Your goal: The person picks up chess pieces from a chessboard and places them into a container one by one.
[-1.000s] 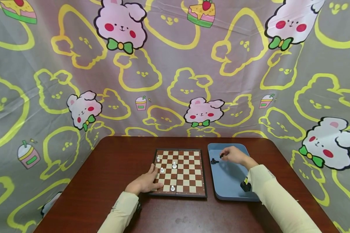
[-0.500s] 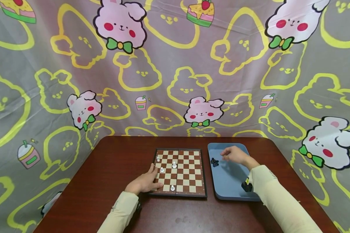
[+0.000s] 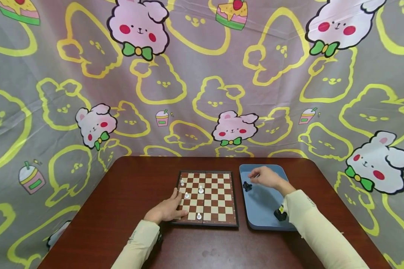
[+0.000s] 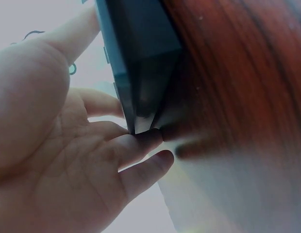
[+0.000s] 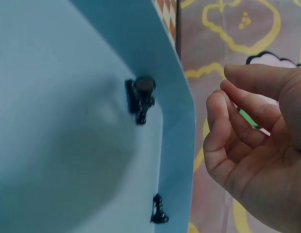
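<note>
The left hand (image 3: 166, 209) rests at the left edge of a brown-and-cream chessboard (image 3: 219, 203), its thumb on the squares. In the left wrist view, the fingers (image 4: 145, 174) lie along the board's dark side (image 4: 145, 68), two of them down by the tabletop. Over the far part of a blue tray (image 3: 260, 213) hovers the right hand (image 3: 267, 177), fingers bent loosely and nothing held. Black chess pieces (image 3: 247, 186) lie clustered by the tray's left wall. The right wrist view shows that cluster (image 5: 141, 97) and a separate black piece (image 5: 159, 211) close to the wall.
White pawn-like pieces stand on the board's left half, one (image 3: 201, 189) near the fold and another (image 3: 199, 216) at the front. The wooden table (image 3: 131, 179) holds board and tray side by side. A patterned curtain (image 3: 188, 93) hangs behind and at both sides.
The right hand has let go of a black chess piece, now among those in the tray, and has shifted slightly left. The left hand stays on the board.
</note>
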Action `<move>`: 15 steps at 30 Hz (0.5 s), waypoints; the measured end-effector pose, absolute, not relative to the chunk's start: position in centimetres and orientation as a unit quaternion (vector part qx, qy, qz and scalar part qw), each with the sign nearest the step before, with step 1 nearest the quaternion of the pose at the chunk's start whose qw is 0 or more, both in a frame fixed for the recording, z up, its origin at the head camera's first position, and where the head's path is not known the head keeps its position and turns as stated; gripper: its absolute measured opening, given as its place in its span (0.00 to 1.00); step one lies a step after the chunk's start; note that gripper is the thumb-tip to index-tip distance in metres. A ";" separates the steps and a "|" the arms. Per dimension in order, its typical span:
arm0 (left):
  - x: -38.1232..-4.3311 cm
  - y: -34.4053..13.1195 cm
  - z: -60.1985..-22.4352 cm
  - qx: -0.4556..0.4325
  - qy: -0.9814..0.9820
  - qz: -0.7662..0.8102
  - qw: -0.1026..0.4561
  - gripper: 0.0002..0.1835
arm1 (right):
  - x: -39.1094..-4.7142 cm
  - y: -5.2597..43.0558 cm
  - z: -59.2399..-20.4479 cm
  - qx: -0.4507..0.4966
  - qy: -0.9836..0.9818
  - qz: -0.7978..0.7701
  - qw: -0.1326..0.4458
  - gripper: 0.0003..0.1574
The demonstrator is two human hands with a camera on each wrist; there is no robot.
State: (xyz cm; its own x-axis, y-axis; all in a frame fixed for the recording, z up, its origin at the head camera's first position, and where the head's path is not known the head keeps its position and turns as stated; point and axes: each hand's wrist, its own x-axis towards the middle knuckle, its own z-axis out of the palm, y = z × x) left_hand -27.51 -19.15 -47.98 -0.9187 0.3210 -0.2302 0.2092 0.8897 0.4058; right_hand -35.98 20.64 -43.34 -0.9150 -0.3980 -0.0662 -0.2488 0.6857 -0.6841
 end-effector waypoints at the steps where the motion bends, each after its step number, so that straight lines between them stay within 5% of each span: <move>1: -27.5 -19.2 -48.0 0.137 0.961 0.191 0.148 0.47 | -35.9 20.4 -43.3 -0.180 0.911 -0.356 0.106 0.16; 15: -27.5 -19.1 -48.1 0.137 0.961 0.189 0.146 0.47 | -33.5 14.3 -43.1 -0.234 0.901 -0.348 0.113 0.13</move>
State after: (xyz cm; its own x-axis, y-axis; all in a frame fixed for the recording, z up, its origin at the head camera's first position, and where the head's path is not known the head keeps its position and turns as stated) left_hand -27.52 -19.09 -48.06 -0.9195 0.3191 -0.2295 0.2082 0.8906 0.4042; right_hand -33.48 14.30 -43.11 -0.8649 -0.5003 -0.0409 -0.3426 0.6479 -0.6803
